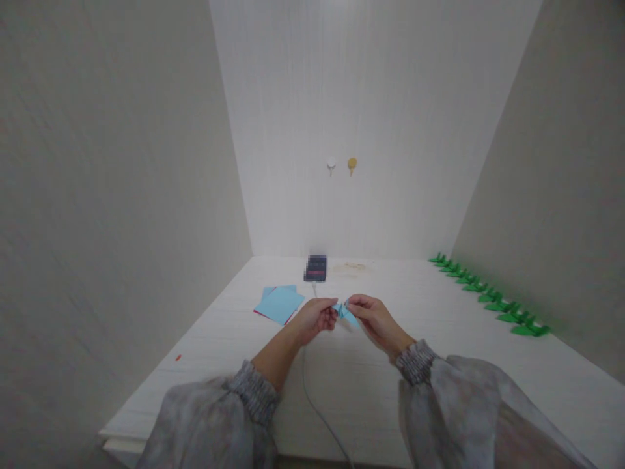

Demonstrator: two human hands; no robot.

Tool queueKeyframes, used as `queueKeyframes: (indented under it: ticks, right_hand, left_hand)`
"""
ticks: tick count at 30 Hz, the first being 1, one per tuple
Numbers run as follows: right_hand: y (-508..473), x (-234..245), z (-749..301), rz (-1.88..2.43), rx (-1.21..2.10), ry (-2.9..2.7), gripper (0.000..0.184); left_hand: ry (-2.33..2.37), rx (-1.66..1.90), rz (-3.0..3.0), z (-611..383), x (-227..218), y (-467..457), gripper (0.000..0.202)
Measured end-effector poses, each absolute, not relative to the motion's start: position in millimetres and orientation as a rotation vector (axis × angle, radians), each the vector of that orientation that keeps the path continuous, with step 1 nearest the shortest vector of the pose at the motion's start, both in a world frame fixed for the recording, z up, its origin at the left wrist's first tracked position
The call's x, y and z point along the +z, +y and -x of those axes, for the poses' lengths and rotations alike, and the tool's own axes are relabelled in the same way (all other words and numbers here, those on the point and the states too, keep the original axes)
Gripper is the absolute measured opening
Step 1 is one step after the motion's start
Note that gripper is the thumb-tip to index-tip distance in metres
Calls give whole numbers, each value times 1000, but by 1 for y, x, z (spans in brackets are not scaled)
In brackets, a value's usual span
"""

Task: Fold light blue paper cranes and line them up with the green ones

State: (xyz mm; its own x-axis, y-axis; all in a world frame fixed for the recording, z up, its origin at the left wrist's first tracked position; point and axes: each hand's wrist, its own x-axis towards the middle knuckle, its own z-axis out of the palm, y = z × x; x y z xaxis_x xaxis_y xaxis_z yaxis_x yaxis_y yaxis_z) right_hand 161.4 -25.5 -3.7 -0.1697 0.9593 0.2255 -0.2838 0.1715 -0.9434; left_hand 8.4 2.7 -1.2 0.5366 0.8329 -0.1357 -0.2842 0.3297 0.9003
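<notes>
Between my two hands, just above the table, is a small folded light-blue paper figure (342, 311). My left hand (318, 318) pinches its left side between thumb and fingers. On the other side, the thumb and fingers of my right hand (370, 314) close on its upper right part. A blue flap points down to the right below my right fingers. The finer folds are too small to make out. Left of my hands lie flat sheets of light-blue paper (279, 305) with red showing at the lower edges.
A phone (316, 268) lies near the back wall, with a white cable (319, 412) running toward the front edge. Several green folded-paper figures (510, 312) line the right wall. A small orange-red scrap (178, 357) lies at left. Two hooks (352, 163) are on the back wall.
</notes>
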Motion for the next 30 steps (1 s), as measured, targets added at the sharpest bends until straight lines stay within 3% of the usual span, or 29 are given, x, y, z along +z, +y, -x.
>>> queueKeyframes:
  ticks: [17,30]
  right_hand:
    - [-27,-2,-176,947,998,-1273,12]
    - [-49,-8,-265,1483,242,-1199,27]
  left_hand:
    - [616,840,-916,-8,-4,3,28]
    - [673,807,-1064,-9,3,-22,22]
